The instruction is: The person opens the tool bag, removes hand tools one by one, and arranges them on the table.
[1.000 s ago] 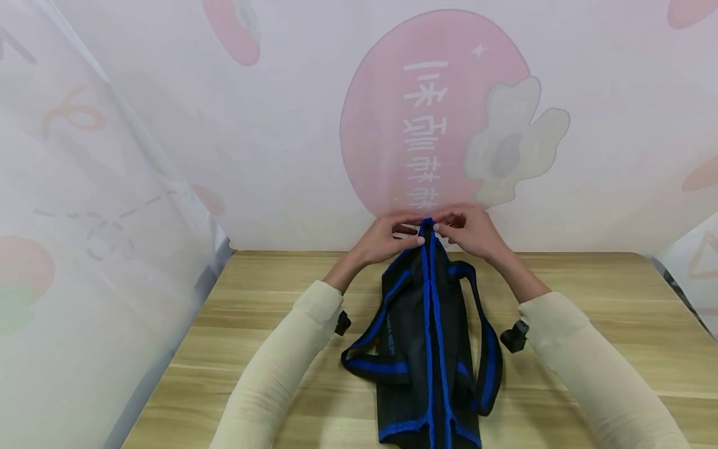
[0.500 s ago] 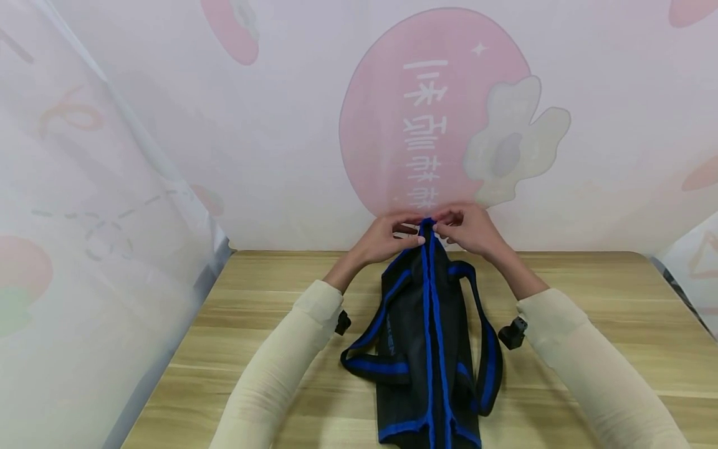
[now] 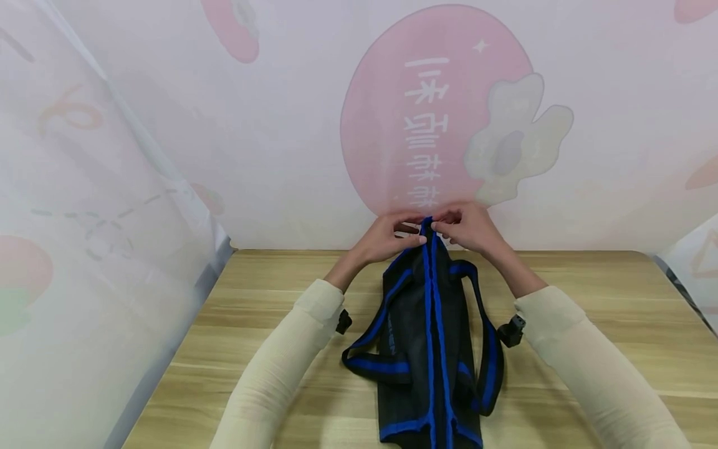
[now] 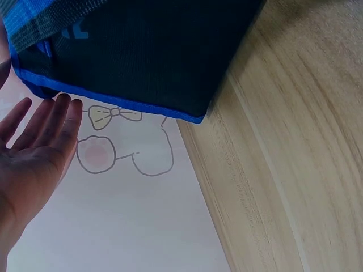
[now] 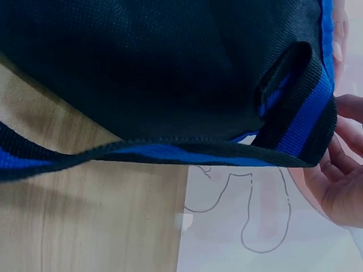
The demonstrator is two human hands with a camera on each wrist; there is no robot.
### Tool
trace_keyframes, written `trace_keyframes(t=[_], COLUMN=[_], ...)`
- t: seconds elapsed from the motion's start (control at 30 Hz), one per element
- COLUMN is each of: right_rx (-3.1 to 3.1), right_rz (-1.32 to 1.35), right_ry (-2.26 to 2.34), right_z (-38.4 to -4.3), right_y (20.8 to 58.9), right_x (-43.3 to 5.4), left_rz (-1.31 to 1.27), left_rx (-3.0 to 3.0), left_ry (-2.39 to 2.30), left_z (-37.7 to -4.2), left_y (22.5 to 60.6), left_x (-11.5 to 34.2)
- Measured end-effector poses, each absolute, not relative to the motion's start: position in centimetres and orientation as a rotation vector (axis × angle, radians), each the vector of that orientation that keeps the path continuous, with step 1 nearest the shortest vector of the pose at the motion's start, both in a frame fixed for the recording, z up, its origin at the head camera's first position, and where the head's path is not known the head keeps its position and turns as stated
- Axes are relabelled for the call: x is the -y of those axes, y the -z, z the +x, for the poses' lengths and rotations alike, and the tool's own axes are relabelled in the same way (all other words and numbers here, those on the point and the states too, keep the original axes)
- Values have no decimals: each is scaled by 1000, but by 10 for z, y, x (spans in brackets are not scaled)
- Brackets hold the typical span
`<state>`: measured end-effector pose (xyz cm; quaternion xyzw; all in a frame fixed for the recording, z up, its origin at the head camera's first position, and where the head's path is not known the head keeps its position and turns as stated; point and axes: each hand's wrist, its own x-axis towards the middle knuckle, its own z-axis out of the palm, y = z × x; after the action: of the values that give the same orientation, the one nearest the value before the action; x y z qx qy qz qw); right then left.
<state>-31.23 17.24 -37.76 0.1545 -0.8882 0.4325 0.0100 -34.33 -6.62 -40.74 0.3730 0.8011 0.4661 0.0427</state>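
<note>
A black fabric bag (image 3: 412, 324) with blue edging lies lengthwise on the table, its long slit-like opening running away from me. At its far end, my left hand (image 3: 388, 238) pinches the left edge, thumb on top and fingers behind. Opposite it, my right hand (image 3: 470, 231) pinches the right edge of the same end between thumb and fingers. Black-and-blue strap handles (image 3: 381, 368) loop out on both sides. In the left wrist view the left hand's fingers (image 4: 57, 122) reach straight to the blue hem. The right wrist view has a strap (image 5: 300, 119) partly covering the right hand.
The wood-grain table (image 3: 269, 312) extends to both sides of the bag, its back edge just beyond it. Behind hangs a pale printed cloth (image 3: 280, 156) with a pink circle and flower. A black wrist camera (image 3: 512, 332) sits at the right sleeve.
</note>
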Motion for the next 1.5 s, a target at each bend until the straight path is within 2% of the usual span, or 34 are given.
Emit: trace_keyframes(t=[0.37, 1.13, 1.5], right_rx=[2715, 2802, 2832], right_rz=[639, 494, 578], right_ry=[-1242, -1296, -1284], right_z=[-315, -315, -320], right_y=[377, 374, 370], right_x=[-170, -161, -167], left_rz=[1104, 1022, 1012], left_rx=[-2458, -2461, -2444], left_ry=[-1429, -1443, -1460], left_z=[-342, -335, -334], left_y=[409, 411, 410], left_x=[67, 60, 61])
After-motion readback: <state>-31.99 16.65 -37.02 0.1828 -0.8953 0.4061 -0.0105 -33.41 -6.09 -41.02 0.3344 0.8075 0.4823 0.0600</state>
